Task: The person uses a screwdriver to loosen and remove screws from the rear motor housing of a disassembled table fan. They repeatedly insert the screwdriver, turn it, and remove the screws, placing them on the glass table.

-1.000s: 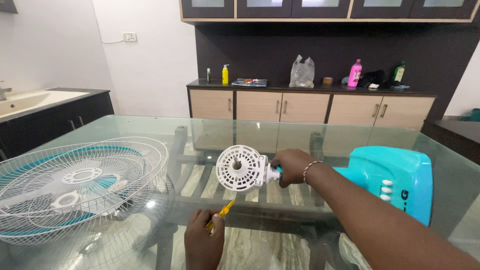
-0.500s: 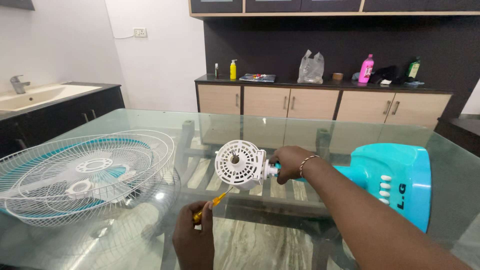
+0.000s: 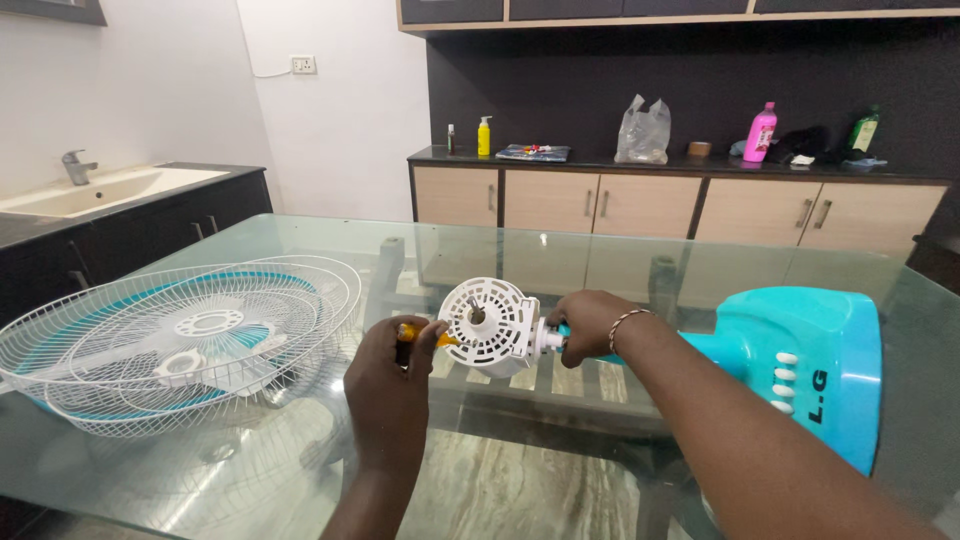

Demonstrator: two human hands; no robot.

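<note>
The wire fan guards [image 3: 180, 340] already lie off at nine o'clock on the glass bench [image 3: 300, 250]; the left hand [image 3: 395, 375] pinches a yellow-handled screwdriver [image 3: 425, 335] against the white motor housing [image 3: 490, 325]; the right hand [image 3: 590, 325] is clenched around its neck at three o'clock; the housing looks unopened.

White fan grilles [image 3: 170, 345] lie on the glass table [image 3: 300, 240].

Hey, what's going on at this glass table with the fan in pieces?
A person has a small fan apart on a glass table. The right hand grips the neck behind the white motor housing, which joins the turquoise fan base lying on its side. The left hand holds a yellow-handled screwdriver at the housing's edge. The wire fan guards lie at the left.
</note>
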